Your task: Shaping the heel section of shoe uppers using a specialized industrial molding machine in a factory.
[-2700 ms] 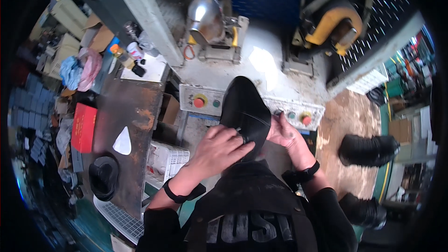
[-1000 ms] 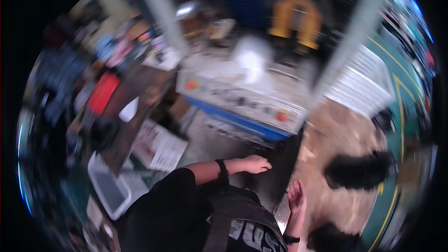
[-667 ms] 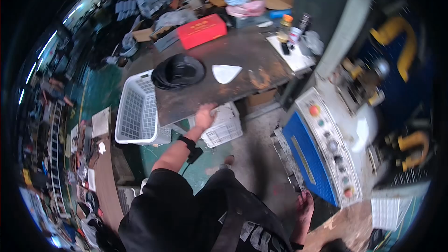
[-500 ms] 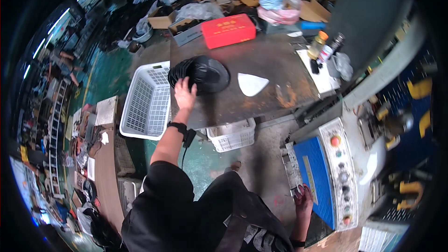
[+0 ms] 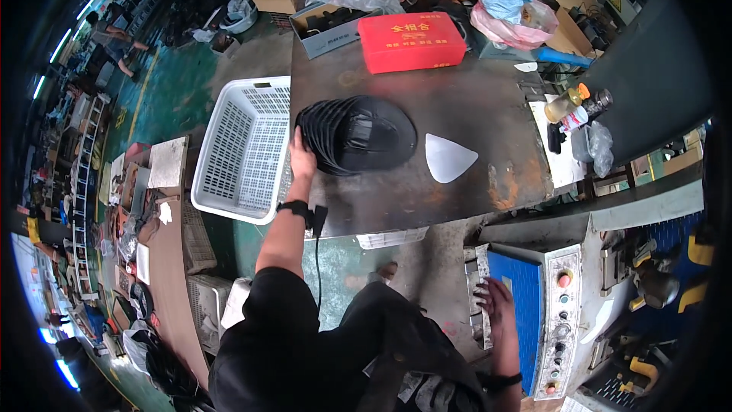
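Note:
A fanned stack of thin, rounded black pieces lies on the dark metal table, its overlapping edges spread toward the left. At that left end is my left hand, fingers stretched along the outer edges and seemingly touching them; part of the fingers is hard to see. A white rounded-triangle piece lies flat to the right of the stack. Low on the right, my right hand hovers by the blue-topped machine, its fingers apart and holding nothing visible.
Left of the table stands a white plastic basket. A red box and a grey open carton sit at the table's back. Bottles stand on the right edge. The machine's control panel carries several buttons. Far left, a person is visible.
My left hand has slid from the top of the stack to its left edge. My right hand has lifted off the machine's edge. The view has shifted, bringing the table closer.

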A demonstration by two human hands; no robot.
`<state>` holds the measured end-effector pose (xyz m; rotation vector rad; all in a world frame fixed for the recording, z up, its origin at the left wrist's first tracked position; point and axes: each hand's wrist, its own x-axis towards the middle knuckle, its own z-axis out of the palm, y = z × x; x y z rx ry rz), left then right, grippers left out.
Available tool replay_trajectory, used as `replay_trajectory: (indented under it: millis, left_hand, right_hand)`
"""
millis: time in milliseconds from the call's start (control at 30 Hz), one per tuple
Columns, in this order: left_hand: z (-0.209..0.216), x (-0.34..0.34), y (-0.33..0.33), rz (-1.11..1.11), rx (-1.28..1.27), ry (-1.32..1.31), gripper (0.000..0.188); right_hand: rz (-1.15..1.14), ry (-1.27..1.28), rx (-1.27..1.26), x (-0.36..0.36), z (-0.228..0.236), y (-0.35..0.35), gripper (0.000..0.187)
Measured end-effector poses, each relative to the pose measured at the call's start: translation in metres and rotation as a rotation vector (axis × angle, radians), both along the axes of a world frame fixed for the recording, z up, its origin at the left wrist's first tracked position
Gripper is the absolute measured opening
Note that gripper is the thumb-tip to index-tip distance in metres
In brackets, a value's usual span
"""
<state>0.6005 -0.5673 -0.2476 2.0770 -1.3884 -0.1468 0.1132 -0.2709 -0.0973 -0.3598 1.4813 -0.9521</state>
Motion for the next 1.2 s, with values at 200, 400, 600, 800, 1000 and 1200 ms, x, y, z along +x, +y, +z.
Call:
replay_trajectory:
  millis: [200, 400, 600, 800, 1000, 1200]
  left_hand:
    - [0.034, -0.086, 0.075, -0.026, -0.034, 0.297, 0.065]
    - [0.056, -0.151, 0.117, -0.075, 0.016, 0.643, 0.063]
    - [0.057, -0.132, 0.129, -0.204, 0.042, 0.682, 0.065]
    - [0.050, -0.133, 0.117, -0.242, 0.067, 0.573, 0.069]
    - [0.051, -0.142, 0.109, -0.260, 0.154, 0.618, 0.068]
    - [0.078, -0.148, 0.090, -0.357, -0.209, 0.206, 0.057]
  right_hand:
    - [0.453, 0.098, -0.277, 0.086, -0.007, -0.149, 0.032]
    - [0.430, 0.422, -0.601, 0.196, -0.070, -0.245, 0.045]
    - [0.196, -0.128, -0.345, 0.159, -0.043, -0.258, 0.024]
    - [0.438, 0.252, -0.439, 0.157, -0.065, -0.243, 0.060]
    - [0.318, 0.488, -0.375, 0.187, -0.107, -0.243, 0.053]
    - [0.065, 0.008, -0.527, 0.096, -0.039, -0.223, 0.024]
